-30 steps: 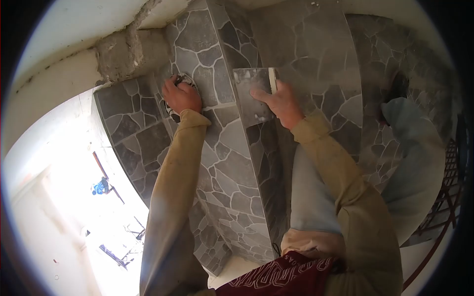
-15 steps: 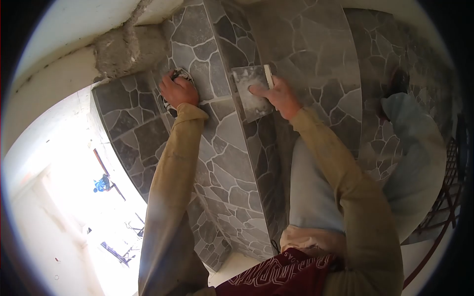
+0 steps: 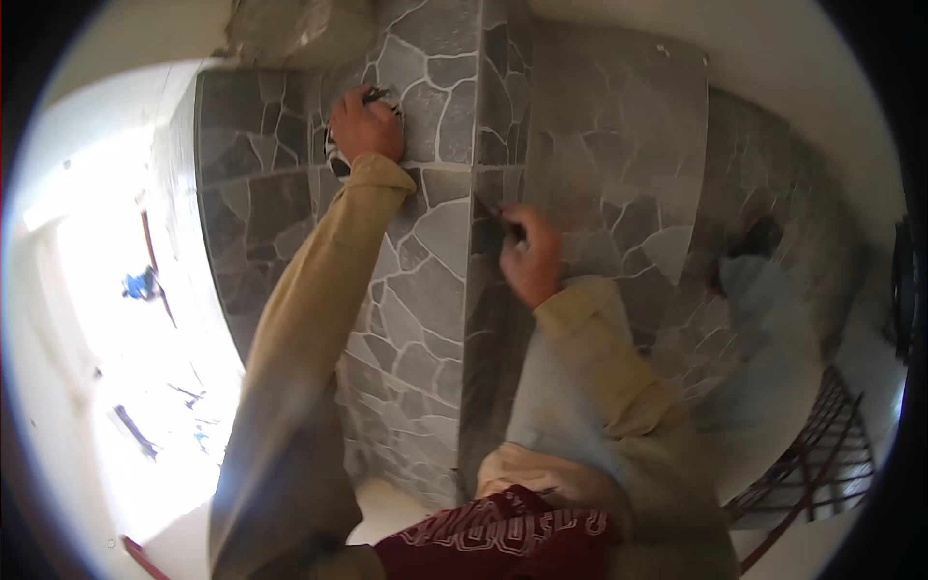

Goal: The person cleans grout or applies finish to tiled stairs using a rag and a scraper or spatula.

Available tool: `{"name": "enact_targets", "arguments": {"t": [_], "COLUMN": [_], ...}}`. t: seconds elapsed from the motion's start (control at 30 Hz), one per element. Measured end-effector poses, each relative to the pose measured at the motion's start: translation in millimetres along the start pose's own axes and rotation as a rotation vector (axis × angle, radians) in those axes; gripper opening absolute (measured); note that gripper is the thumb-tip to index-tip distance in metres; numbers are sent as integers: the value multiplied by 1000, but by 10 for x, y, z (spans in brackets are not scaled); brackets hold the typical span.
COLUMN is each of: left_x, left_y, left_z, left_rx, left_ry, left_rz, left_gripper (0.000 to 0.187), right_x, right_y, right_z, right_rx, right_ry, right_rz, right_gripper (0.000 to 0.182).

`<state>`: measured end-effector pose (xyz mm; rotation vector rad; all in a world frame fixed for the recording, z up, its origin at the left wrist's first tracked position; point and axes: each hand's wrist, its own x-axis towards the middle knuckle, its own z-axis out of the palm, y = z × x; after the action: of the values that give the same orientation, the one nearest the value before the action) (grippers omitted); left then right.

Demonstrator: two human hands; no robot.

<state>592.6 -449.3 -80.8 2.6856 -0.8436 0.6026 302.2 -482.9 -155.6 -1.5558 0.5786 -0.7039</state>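
Note:
My left hand (image 3: pixel 367 128) is closed over a crumpled black-and-white cloth (image 3: pixel 336 162), pressed against the grey stone-pattern tiles (image 3: pixel 416 237). Close to the tiled corner edge (image 3: pixel 471 227), my right hand (image 3: pixel 534 259) has its fingers wrapped round a flat trowel (image 3: pixel 488 206). Its blade now shows nearly edge-on as a dark, thin strip, partly blurred and partly hidden by the fingers. Pale joint lines run between the dark stone shapes, and a dusty haze covers the tiles (image 3: pixel 609 116) to the right of the corner.
My leg (image 3: pixel 764 319) in pale trousers stretches to the right, with a dark shoe (image 3: pixel 757 235) against the tiles. A dark lattice of metal bars (image 3: pixel 812 445) stands lower right. Rough bare masonry (image 3: pixel 300 29) shows at the top. Beyond a bright opening at left is a blue shape (image 3: pixel 142 284).
My right hand has moved down and turned the trowel from broad face to edge. My left hand stays on the cloth. The view has shifted and rotated, making the corner edge look nearly vertical.

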Motion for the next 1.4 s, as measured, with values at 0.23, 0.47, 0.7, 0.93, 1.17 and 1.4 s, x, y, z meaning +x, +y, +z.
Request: {"name": "enact_targets", "arguments": {"t": [0.23,0.47,0.7,0.93,1.17,1.4], "left_x": [-105,-63,-32,-4,24,-10], "left_y": [31,23,-4,-63,-22,-47], "left_z": [-42,29,34,79,44,78], "left_rx": [16,2,25,8,11,-1], "left_ry": [19,75,-15,-5,-46,-5], "left_rz": [-72,-13,-37,26,33,75], "left_gripper": [30,30,31,31,32,33], "right_x": [528,746,578,623,282,1], "right_y": [-233,-115,13,4,-155,-329], "right_z": [107,126,115,167,153,192], "right_rx": [46,-34,-28,-67,-66,4], "right_ry": [61,150,104,143,117,99], "right_rz": [-35,-164,-123,-193,-159,-83], "right_gripper": [31,30,39,42,55,66]}}
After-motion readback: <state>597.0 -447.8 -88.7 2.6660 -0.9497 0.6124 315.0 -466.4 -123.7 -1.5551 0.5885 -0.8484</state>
